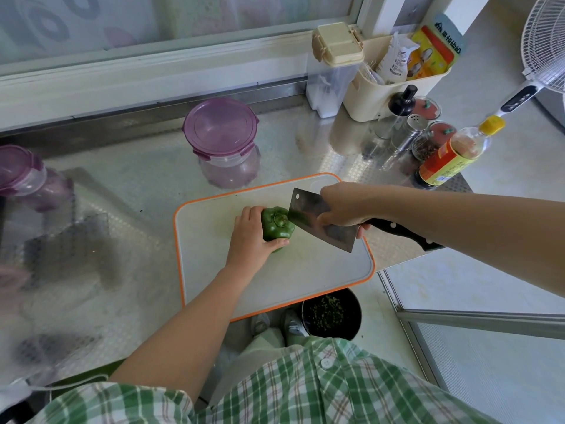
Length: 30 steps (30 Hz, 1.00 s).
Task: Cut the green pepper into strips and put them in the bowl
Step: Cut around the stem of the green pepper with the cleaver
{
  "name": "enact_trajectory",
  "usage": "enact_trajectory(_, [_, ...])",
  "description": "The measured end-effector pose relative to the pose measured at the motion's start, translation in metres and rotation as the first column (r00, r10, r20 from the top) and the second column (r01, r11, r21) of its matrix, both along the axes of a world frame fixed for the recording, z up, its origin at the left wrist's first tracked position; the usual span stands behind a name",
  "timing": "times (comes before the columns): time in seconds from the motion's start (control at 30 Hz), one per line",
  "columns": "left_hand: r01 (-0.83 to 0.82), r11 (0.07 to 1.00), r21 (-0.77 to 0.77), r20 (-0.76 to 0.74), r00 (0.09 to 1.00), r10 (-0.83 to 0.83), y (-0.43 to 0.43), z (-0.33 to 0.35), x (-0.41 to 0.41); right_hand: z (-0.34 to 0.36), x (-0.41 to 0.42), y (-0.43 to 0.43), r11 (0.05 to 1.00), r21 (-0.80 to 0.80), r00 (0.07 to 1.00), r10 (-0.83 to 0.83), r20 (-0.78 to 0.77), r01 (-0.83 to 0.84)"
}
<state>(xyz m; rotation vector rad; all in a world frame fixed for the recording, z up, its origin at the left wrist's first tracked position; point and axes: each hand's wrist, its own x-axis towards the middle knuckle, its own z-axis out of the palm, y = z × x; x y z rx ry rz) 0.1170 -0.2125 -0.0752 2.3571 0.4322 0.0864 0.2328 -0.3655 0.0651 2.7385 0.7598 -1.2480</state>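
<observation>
Green-and-white checked shirt (305,387) fills the near edge, worn by the person standing at the counter (146,191). From the board, a purple-lidded clear plastic tub (18,175) sits far off at nine o'clock, and a second tub of the same kind (221,130) stands near the board's far edge at eleven o'clock.

On the white cutting board with an orange rim (275,276), the left hand (253,237) grasps the green bell pepper (276,224). Its fingers and thumb wrap the pepper's left side, and the stem end faces up. At the pepper's three o'clock is the steel cleaver (324,231). Its front edge meets the pepper's upper right shoulder, though I cannot tell whether it has bitten in. The right hand (345,206) is clenched round the cleaver where the blade joins the black riveted handle.

At two o'clock from the board stands a cluster of bottles and spice jars (428,142).

The pepper looks whole, and no strips lie on the board, so I judge the first cut is only beginning. All of the slicing and the transfer are left to do. A dark round vessel holding green bits (331,313) sits below the board at five o'clock. I cannot say whether that is the bowl meant.
</observation>
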Motion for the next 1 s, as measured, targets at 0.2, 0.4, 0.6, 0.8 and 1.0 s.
enact_trajectory(0.2, [0.009, 1.0, 0.008, -0.005, 1.0, -0.009, 0.0, 0.0, 0.002, 0.002, -0.001, -0.002, 0.996, 0.018, 0.996, -0.081, -0.033, 0.082])
enact_trajectory(0.4, [0.006, 1.0, 0.007, -0.03, 1.0, -0.006, 0.002, 0.0, 0.003, -0.002, -0.002, 0.0, 0.996, 0.016, 0.996, -0.088, -0.027, 0.088])
enact_trajectory(0.6, [0.131, 0.991, 0.012, -0.094, 0.987, -0.129, 0.014, 0.006, 0.009, 0.0, 0.003, -0.005, 0.999, 0.007, 0.999, -0.032, -0.018, 0.032])
enact_trajectory(0.8, [0.196, 0.981, 0.004, -0.121, 0.974, -0.194, 0.02, 0.007, 0.011, 0.001, 0.008, 0.0, 1.0, -0.004, 0.999, -0.02, -0.046, 0.02])
enact_trajectory(1.0, [0.118, 0.993, 0.017, -0.043, 0.992, -0.117, 0.007, 0.005, 0.005, -0.005, 0.0, -0.008, 0.989, 0.028, 0.987, -0.144, -0.073, 0.146])
